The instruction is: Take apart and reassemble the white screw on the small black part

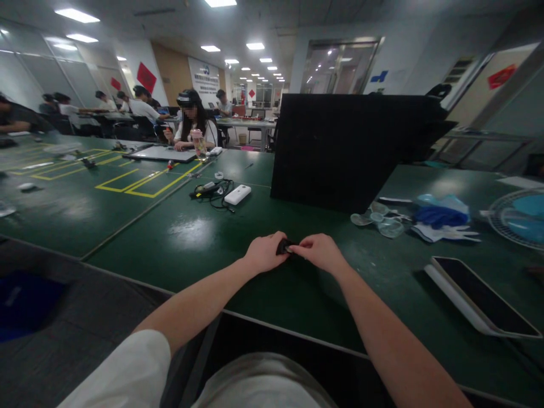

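Note:
My left hand [266, 252] and my right hand [321, 252] meet over the dark green table [178, 249], just in front of me. Both are closed, pinching a small black object [284, 246] between their fingertips. The object is too small and too covered by the fingers to name. Both forearms reach forward from the table's near edge.
A big black board [352, 150] stands behind my hands. Right of it lie clear plastic cups [380, 221], blue and white gloves [442, 221], a fan [518, 218] and a tablet [480, 294]. A white power bank [237, 194] with cables lies at left. Several people sit at far tables.

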Demonstrator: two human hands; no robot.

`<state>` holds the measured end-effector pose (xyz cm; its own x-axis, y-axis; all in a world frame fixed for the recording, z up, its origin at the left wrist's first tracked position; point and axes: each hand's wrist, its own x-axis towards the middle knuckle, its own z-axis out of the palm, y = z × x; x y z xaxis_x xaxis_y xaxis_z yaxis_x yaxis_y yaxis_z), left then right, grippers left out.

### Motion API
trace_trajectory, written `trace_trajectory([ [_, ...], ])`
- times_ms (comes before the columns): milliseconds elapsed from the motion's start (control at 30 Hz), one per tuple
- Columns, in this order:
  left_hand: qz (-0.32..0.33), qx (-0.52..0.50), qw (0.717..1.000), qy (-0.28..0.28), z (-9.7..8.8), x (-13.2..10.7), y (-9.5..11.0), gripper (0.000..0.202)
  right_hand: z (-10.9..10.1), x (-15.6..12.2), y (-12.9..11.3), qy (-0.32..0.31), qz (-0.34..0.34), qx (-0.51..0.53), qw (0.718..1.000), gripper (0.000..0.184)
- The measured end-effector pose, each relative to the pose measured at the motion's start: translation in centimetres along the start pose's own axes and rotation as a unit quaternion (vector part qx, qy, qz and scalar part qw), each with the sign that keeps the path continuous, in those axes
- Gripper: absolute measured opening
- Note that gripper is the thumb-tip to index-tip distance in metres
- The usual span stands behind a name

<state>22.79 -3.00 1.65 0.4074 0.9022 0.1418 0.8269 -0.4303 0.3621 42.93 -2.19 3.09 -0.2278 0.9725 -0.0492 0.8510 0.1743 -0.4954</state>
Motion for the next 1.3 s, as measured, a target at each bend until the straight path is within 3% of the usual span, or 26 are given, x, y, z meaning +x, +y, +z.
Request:
trace_trajectory([
  [100,-0.009,-0.006,1.000,0.003,0.0,0.1,-0.2,0.040,0.4,0.0,-0.2,-0.066,0.038,0.006,0.997,0.045],
  [267,-0.024,-0.012,1.000,0.010,-0.1,0.1,-0.5,0.039,0.9,0.0,-0.8,-0.030,0.052,0.030,0.998,0.049],
  [400,-0.002,-0.008,1.000,0.009,0.0,0.1,-0.4,0.039,0.9,0.0,-0.6,0.007,0.051,0.034,0.998,0.041],
  [633,0.004,-0.006,1.000,0.007,0.1,0.1,-0.4,0.038,1.2,0.5,0.3,-0.036,0.065,0.147,0.986,0.035],
  [767,0.002,0.005,1.000,0.008,0.2,0.2,-0.3,0.039,1.7,0.5,-0.1,0.001,0.058,0.171,0.983,0.025],
  [900,-0.015,0.012,1.000,0.009,0.2,0.1,-0.1,0.041,1.7,0.1,-0.8,0.062,0.044,0.089,0.993,0.019],
  [967,-0.024,0.008,1.000,0.005,0.1,0.1,-0.1,0.042,1.2,-0.2,-1.0,0.100,0.038,0.068,0.992,0.024],
  [1133,-0.025,-0.019,0.999,0.016,0.0,0.0,-0.4,0.043,-0.1,0.3,0.5,0.157,0.086,0.084,0.980,0.057],
  [1300,-0.058,-0.032,0.998,0.005,-0.4,0.0,-0.4,0.041,-0.6,1.5,3.0,0.074,0.136,0.097,0.983,0.059],
])
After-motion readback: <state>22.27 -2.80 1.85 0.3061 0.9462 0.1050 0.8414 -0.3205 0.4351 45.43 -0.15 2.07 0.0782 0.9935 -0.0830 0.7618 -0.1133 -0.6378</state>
